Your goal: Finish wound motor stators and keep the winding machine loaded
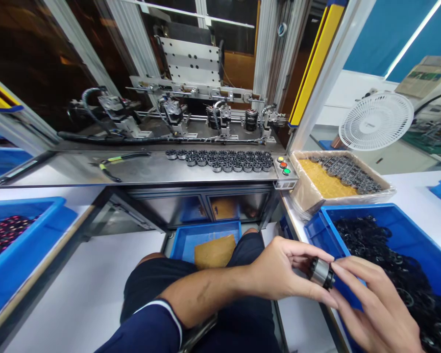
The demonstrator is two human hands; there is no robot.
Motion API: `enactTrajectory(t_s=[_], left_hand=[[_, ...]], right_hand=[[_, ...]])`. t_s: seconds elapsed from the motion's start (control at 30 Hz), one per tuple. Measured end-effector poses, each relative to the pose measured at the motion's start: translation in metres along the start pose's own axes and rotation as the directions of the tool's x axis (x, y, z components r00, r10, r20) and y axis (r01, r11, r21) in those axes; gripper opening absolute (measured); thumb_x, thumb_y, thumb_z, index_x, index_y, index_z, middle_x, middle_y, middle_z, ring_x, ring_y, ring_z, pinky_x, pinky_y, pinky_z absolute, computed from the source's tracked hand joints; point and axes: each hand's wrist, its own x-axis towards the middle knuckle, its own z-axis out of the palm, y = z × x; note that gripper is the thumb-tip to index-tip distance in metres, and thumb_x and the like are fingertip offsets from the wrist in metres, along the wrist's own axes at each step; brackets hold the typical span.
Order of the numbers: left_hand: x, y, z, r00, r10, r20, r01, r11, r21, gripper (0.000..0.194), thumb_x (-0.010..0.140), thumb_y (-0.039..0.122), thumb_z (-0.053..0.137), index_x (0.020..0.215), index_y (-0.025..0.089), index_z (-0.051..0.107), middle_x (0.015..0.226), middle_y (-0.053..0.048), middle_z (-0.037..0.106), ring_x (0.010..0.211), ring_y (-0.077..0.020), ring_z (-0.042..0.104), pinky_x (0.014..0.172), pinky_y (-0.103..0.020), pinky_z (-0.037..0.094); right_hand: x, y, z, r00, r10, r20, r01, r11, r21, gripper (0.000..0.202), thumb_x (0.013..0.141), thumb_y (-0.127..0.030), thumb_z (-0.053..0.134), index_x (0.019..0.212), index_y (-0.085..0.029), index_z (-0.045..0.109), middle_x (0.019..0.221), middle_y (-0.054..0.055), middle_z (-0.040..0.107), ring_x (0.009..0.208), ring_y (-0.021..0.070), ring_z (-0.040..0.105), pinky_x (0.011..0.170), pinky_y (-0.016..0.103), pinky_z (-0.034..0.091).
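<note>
A small stator core, silvery round the middle with black plastic ends, is held in front of me at the lower right. My left hand grips it between thumb and fingers from the left. From the right, my right hand pinches at its black end, fingertips and thumb meeting the left hand's tips. Whether a separate piece sits under the right fingers is hidden. Beneath and beside the right hand lies a blue bin filled with black plastic ring parts.
Rows of stator cores stand on the metal ledge, beside a button box and a black-yellow cable. Behind is a fixture machine. A carton of grey parts, a fan, and a left blue bin flank me.
</note>
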Motion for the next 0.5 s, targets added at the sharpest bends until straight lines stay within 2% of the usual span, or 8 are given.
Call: enactTrajectory(t_s=[0.17, 0.3, 0.5], left_hand=[[-0.0004, 0.0006, -0.0001, 1.000, 0.001, 0.013, 0.000, 0.998, -0.056, 0.075, 0.033, 0.018, 0.099, 0.105, 0.012, 0.076, 0.091, -0.004, 0.076, 0.081, -0.0141, 0.069, 0.090, -0.029, 0.057], [-0.0006, -0.0002, -0.0001, 1.000, -0.007, 0.023, 0.009, 0.997, -0.072, 0.076, 0.034, 0.018, 0.099, 0.106, 0.012, 0.076, 0.093, -0.005, 0.076, 0.083, -0.0153, 0.070, 0.094, -0.032, 0.056], [0.0006, -0.0040, -0.0029, 1.000, -0.016, 0.012, 0.016, 0.999, -0.041, 0.079, 0.034, 0.017, 0.099, 0.109, 0.011, 0.076, 0.091, -0.006, 0.076, 0.082, -0.0153, 0.069, 0.086, -0.028, 0.057]], right_hand=[[0.0029, -0.0001, 0.0009, 1.000, -0.017, -0.007, 0.017, 1.000, 0.003, 0.041, 0.087, 0.002, 0.065, 0.128, -0.006, 0.059, 0.112, 0.015, 0.062, 0.107, 0.0232, 0.061, 0.091, 0.037, 0.052], [0.0042, -0.0001, -0.0003, 0.999, -0.039, 0.013, 0.039, 0.999, -0.019, 0.031, 0.090, -0.002, 0.064, 0.120, -0.004, 0.062, 0.111, 0.015, 0.062, 0.106, 0.0232, 0.061, 0.091, 0.038, 0.052], [0.0046, -0.0010, -0.0033, 0.999, -0.037, 0.021, 0.037, 0.999, -0.007, 0.032, 0.088, 0.001, 0.065, 0.119, -0.005, 0.062, 0.108, 0.014, 0.063, 0.106, 0.0218, 0.062, 0.092, 0.036, 0.052]])
